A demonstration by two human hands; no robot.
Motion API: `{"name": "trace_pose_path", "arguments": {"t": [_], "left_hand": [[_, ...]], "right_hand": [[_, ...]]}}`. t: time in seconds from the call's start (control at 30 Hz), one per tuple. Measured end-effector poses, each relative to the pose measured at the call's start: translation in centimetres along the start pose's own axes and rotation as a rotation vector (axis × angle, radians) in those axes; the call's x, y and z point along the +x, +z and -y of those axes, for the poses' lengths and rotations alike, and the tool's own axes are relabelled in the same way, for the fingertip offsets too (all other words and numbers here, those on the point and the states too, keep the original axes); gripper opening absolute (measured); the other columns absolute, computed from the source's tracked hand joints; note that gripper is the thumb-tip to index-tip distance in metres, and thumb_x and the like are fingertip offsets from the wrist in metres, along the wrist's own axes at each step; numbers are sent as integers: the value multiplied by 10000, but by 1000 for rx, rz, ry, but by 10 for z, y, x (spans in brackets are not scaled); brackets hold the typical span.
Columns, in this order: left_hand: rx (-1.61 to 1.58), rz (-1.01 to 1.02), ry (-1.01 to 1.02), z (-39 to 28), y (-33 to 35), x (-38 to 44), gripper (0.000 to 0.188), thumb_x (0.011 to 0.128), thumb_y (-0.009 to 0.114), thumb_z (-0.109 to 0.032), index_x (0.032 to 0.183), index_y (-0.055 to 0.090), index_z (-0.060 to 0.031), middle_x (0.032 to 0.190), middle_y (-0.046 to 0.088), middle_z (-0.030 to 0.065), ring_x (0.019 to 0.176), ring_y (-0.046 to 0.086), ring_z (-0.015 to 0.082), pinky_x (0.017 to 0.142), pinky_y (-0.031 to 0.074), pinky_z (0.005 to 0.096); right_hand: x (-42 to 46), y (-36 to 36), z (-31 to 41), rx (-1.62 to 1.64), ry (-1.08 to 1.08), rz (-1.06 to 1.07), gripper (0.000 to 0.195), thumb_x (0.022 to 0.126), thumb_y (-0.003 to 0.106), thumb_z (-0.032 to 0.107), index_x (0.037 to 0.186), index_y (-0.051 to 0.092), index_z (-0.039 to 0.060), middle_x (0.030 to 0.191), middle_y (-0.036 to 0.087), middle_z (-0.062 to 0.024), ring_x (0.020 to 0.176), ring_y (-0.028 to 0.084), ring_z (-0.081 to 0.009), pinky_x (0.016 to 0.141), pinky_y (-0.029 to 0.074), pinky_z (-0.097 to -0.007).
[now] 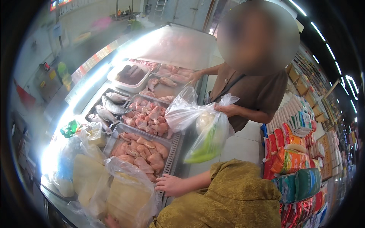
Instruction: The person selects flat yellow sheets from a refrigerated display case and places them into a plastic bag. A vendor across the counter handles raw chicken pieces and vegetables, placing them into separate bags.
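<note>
My right hand (pixel 171 185) rests with fingers apart on the front edge of a refrigerated display counter (pixel 172 159), beside a tray of skinless chicken pieces (pixel 145 152). Only a few fingers of my left hand (pixel 111 221) show at the bottom rim. They are against a clear plastic bag (pixel 129 196) of flat, pale tan food sheets, and their grip is hidden. More tan sheets (pixel 89 178) lie in plastic to its left. Beyond the chicken pieces are a tray of raw drumsticks (pixel 149 116) and a tray of whole fish (pixel 112 105).
Across from me stands a person (pixel 236 94) holding clear plastic bags (pixel 209 128), one with green vegetables. A white tub (pixel 129 75) of dark red blocks sits farther along the counter. Stacked packaged goods (pixel 296 159) stand at right, beyond a tiled floor (pixel 242 145).
</note>
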State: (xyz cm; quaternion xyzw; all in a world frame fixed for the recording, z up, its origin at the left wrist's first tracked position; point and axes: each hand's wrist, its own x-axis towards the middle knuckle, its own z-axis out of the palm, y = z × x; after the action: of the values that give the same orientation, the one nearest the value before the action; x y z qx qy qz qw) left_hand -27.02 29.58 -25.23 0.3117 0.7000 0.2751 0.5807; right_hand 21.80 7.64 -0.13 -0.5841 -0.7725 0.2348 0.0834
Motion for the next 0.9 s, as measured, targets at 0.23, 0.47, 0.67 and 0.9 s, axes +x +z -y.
{"name": "trace_pose_path", "arguments": {"t": [0.23,0.47,0.67,0.9], "left_hand": [[-101,-18,-49,-52,35,-64,378,867,538,-224,1233,456,-179,925,558,56,629,509,220,499,432,352],[-211,70,-171,-89,49,-110,402,842,592,-271,1212,453,-205,961,538,52,666,514,232,548,446,370],[-205,65,-77,-116,58,-148,407,816,630,-298,1172,449,-219,1002,503,50,760,505,244,621,446,387],[-249,137,-45,-113,54,-147,442,817,629,-309,1201,435,-206,1064,486,63,822,497,254,668,447,405]], "right_hand": [[-27,-8,-9,-33,95,-45,443,771,608,313,1135,535,70,1168,536,-105,1206,404,-253,964,294,-419],[-32,-8,-13,32,53,-163,369,784,595,306,1053,572,54,1070,585,-117,1133,472,-279,958,347,-387],[-31,-6,-14,47,29,-227,349,781,604,303,1019,585,50,1033,598,-113,1087,505,-280,932,390,-374],[-30,-4,-13,33,42,-261,335,783,604,297,999,590,42,1004,602,-115,1060,516,-281,922,398,-373]]}}
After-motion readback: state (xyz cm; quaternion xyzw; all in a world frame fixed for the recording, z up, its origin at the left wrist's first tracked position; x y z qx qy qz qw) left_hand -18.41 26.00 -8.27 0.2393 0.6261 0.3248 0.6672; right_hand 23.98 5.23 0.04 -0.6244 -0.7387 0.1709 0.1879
